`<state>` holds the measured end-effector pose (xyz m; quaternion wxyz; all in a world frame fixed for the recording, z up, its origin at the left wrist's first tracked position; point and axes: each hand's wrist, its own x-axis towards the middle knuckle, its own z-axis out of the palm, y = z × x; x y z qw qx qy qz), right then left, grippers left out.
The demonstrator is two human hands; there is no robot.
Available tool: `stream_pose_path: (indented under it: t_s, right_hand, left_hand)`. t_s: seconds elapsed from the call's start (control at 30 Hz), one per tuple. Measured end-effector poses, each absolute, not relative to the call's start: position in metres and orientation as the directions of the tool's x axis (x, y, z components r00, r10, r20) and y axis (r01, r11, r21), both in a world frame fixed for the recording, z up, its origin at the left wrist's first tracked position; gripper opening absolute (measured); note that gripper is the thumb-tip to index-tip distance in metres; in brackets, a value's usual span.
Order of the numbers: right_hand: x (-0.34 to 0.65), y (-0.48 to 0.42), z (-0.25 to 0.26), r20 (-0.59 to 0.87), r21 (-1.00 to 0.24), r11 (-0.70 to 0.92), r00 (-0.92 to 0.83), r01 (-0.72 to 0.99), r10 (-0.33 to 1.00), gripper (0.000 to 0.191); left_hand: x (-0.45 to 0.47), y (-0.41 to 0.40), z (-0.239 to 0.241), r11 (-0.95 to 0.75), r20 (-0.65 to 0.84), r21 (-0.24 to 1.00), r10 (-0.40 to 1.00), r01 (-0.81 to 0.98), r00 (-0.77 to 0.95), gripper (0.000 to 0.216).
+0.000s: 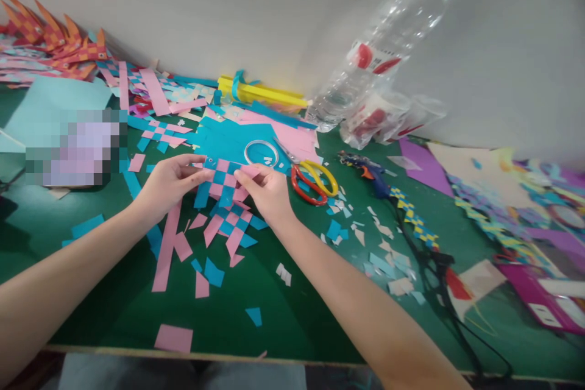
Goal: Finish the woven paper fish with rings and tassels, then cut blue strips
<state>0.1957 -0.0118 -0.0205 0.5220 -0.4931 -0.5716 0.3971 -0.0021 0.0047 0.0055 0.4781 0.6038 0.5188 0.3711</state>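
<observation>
Between both hands is a woven paper fish [223, 178] in pink and blue checks, with a small eye near its left end. My left hand [176, 175] pinches it at the left, by the eye. My right hand [266, 189] grips its right side, thumb on top. Just below lies a second pink and blue woven piece [233, 219] on the table. Scissors [313, 181] with one red and one yellow handle rest right of my right hand. Behind the hands, a clear ring of tape [261, 153] sits on blue paper [219, 134].
A glue gun [370, 173] lies to the right, its dark cable running to the front edge. A tall plastic bottle [379, 49] and plastic cups [377, 116] stand by the wall. Paper scraps [384, 244] litter the green table [320, 323]. Orange woven pieces [59, 33] are heaped back left.
</observation>
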Motion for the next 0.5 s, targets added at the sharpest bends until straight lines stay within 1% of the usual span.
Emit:
stream_pose_path:
  t_s: [0.17,0.27,0.33,0.43,0.5]
  right_hand:
    - [0.195,-0.013,-0.019,0.192,-0.980,0.186,0.085,0.074,0.978,0.022]
    - [0.194,-0.013,-0.019,0.160,-0.987,0.157,0.094,0.040,0.983,0.023]
    - [0.196,-0.011,-0.018,0.176,-0.984,0.172,0.112,0.043,0.978,0.023]
    - [0.207,-0.003,-0.015,0.272,-0.962,0.259,0.256,0.083,0.928,0.024]
    - [0.216,0.003,-0.016,0.306,-0.952,0.277,0.376,0.132,0.875,0.025]
  left_hand:
    - [-0.003,0.005,0.004,0.011,-0.067,0.960,0.979,0.281,0.190,0.052]
    - [-0.003,0.004,0.006,0.000,-0.053,0.961,0.982,0.277,0.184,0.049]
    - [-0.003,0.004,0.006,-0.019,-0.029,0.965,0.984,0.263,0.178,0.047]
    - [-0.003,0.004,0.007,-0.046,0.007,0.978,0.983,0.204,0.185,0.045]
    - [-0.004,0.004,0.007,-0.075,0.036,0.978,0.979,0.193,0.200,0.043]
